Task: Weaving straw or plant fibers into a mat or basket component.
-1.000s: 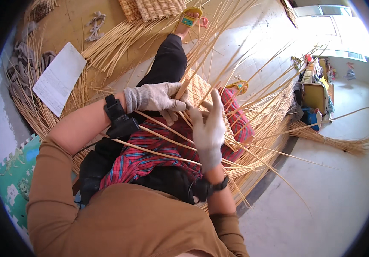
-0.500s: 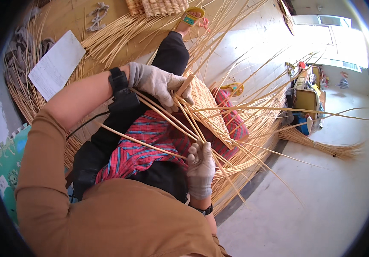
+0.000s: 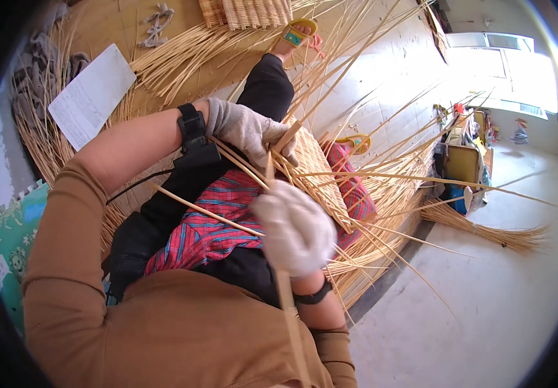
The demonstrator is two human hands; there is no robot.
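At the upper corner of a partly woven cane panel [image 3: 321,181], my left hand [image 3: 246,132] in a pale work glove grips a short wooden stick [image 3: 289,133] and the canes beside it. My gloved right hand [image 3: 294,226], smeared by motion, is closed round a long cane strip [image 3: 285,297], which runs up toward the left hand and down over my brown top. Loose stakes fan out from the panel. The panel rests over red plaid cloth [image 3: 217,210] on my lap, between my black-trousered left leg [image 3: 259,87] and the cane spread at the right.
Loose cane [image 3: 175,64], a woven piece [image 3: 256,13], white paper [image 3: 91,97] and grey cloth [image 3: 33,84] lie at upper left. A green patterned mat [image 3: 17,239] is at left. A cane bundle [image 3: 486,229] lies right, near piled household items [image 3: 460,161] and a bright window [image 3: 505,71].
My right hand first dropped lower and now has swung back up, blurred, with a long strip trailing below it. My left hand shifted slightly upward and keeps its grip at the panel's corner.
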